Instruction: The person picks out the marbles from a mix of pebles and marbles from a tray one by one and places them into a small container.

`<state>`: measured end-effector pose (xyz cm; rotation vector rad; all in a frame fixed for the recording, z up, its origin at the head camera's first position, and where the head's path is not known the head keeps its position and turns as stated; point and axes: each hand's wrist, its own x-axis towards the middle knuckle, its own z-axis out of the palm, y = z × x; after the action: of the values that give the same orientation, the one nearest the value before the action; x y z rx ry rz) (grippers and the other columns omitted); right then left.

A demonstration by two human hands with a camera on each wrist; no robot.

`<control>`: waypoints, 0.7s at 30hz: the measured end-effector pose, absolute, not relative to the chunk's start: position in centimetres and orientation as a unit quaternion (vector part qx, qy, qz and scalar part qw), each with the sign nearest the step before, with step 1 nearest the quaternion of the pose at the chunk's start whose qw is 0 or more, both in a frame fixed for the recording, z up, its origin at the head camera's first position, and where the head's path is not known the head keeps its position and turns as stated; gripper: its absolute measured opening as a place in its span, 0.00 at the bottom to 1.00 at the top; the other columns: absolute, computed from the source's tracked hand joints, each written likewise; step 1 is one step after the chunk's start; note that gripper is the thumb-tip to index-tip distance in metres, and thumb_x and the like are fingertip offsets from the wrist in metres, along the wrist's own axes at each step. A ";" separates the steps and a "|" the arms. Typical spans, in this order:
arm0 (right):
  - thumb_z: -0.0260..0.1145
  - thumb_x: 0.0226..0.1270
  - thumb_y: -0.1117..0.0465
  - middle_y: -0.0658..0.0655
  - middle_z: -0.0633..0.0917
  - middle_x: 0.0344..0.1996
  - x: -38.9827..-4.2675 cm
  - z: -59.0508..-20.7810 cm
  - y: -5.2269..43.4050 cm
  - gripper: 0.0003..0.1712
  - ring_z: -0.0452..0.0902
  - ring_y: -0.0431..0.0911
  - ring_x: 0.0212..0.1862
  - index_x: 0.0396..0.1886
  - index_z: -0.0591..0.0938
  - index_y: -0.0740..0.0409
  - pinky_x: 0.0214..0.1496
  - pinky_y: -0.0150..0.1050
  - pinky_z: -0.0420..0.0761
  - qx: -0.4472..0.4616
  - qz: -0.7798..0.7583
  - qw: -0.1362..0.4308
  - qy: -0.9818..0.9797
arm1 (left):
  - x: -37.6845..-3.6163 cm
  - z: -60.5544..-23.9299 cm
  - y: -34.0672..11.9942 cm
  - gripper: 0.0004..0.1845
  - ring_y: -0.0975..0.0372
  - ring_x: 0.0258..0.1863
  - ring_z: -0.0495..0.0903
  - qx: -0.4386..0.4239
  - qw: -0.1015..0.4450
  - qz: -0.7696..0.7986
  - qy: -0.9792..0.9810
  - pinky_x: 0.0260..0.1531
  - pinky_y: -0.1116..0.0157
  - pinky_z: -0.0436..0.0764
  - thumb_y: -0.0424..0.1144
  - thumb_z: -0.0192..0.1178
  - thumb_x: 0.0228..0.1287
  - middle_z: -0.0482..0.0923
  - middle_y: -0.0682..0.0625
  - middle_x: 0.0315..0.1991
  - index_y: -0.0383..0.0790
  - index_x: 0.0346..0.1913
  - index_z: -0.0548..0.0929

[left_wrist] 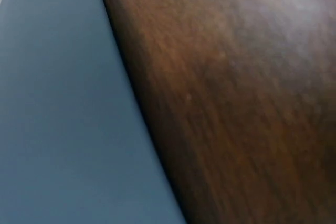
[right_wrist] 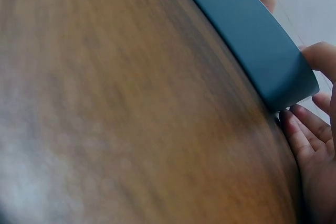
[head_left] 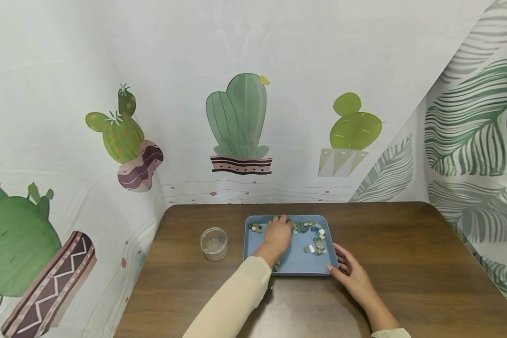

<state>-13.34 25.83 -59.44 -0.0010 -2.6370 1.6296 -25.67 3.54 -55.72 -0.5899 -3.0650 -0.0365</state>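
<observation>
Head view shows a person seated at a brown wooden desk (head_left: 405, 244), both hands at a shallow blue tray (head_left: 297, 263) that sits near the middle of the desk. The left hand (head_left: 277, 236), in a cream sleeve (head_left: 232, 305), reaches into the tray with its fingers bent down at the far rim; whether they pinch anything cannot be told from this view. Small pebbles and glass beads (head_left: 314, 234) lie scattered in the tray just right of that hand and along the far edge, with a few more pebbles (head_left: 256, 228) just left of it. The right hand (head_left: 352, 274) rests at the tray's near right corner, fingers relaxed and touching the tray's outer wall. Right wrist view confirms this: the fingertips (right_wrist: 302, 129) lie flat on the desk against the corner of the blue tray (right_wrist: 252, 45), with the thumb at the rim above. Left wrist view shows only the blurred blue tray (left_wrist: 58, 119) meeting the wood of the desk (left_wrist: 241, 103). A small clear glass jar (head_left: 214, 243) stands on the desk well left of the left hand, apart from the tray.
</observation>
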 end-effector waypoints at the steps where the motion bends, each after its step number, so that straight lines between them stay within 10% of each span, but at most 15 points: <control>1: 0.72 0.67 0.52 0.63 0.73 0.70 -13.3 -59.5 25.8 0.42 0.72 0.40 0.63 0.77 0.65 0.52 0.56 0.17 0.73 0.000 0.526 0.023 -0.850 | -25.7 -55.7 3.6 0.17 0.58 0.62 0.75 -0.189 0.012 -0.009 -0.982 0.59 0.58 0.78 0.42 0.55 0.75 0.75 0.53 0.64 0.52 0.63 0.82; 21: 0.72 0.67 0.54 0.64 0.72 0.71 -13.4 -60.0 26.0 0.42 0.68 0.25 0.59 0.77 0.64 0.52 0.56 0.15 0.72 0.012 0.541 0.028 -0.840 | -26.4 -56.4 3.4 0.17 0.56 0.60 0.77 -0.179 0.033 -0.038 -0.983 0.59 0.57 0.81 0.38 0.65 0.68 0.79 0.52 0.60 0.50 0.58 0.84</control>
<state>-13.40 25.99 -59.99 0.0385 -2.5950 1.6706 -26.38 3.43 -56.40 -0.5494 -3.0233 -0.1170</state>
